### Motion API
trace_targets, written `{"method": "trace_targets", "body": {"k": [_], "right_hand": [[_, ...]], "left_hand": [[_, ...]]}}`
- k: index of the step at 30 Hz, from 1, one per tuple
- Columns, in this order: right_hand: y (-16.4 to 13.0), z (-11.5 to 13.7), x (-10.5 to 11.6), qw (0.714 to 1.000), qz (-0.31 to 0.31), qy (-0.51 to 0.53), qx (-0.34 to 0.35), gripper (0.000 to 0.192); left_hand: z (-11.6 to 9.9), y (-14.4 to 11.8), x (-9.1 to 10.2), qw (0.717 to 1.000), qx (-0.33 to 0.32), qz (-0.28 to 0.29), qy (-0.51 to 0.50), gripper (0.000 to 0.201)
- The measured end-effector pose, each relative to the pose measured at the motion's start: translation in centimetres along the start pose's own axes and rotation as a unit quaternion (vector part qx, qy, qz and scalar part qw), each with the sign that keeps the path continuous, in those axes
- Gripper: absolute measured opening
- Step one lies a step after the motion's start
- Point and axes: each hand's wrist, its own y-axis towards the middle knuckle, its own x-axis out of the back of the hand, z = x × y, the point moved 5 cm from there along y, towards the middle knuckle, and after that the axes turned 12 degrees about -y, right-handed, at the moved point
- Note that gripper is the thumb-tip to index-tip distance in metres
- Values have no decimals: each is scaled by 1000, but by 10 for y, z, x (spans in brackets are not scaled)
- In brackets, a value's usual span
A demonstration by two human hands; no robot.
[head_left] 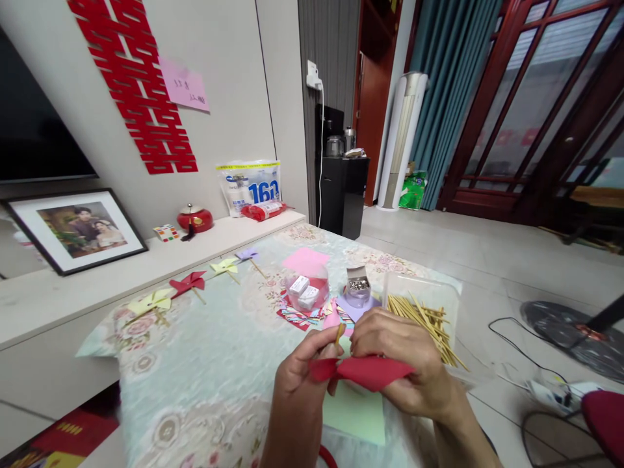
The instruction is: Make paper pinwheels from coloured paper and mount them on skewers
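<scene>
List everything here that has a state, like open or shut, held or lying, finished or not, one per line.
red paper piece: folded, held by both hands
wooden stick: upright, pinched in left hand
right hand: gripping the red paper
small box of pins: lid open
clear tray of sticks: uncovered
finished pinwheels: lying in a row on table
green sheet: flat, under the hands

Right hand (pixel 404 364) covers the middle of the red paper (pixel 370 372); fold beneath not visible. Wooden stick (pixel 339 333) mostly hidden between fingers. Pink note (pixel 185 86) writing illegible. Forearms cut off at bottom edge.
</scene>
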Motion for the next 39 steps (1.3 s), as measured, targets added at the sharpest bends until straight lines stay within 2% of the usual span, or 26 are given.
{"method": "trace_targets", "body": {"k": [9,12,18,24,28,34,39], "right_hand": [[0,7,5,998,-25,-54,19,20],[0,9,5,998,-28,-57,21,19],[1,9,6,997,-36,-60,23,21],[2,9,6,998,-36,-55,23,21],[1,8,6,998,-44,-41,23,20],[2,8,5,998,-47,-28,17,17],[2,8,6,998,-50,-30,13,17]], "left_hand": [[-7,-9,-7,998,-24,51,18,26],[-7,-9,-6,998,-32,48,21,26],[-14,-10,-10,995,-81,41,51,21],[-18,-10,-19,988,-130,75,33,20],[-18,-10,-20,981,-165,88,56,20],[-15,-11,-19,981,-152,111,41,19],[-11,-10,-15,988,-97,122,12,22]]}}
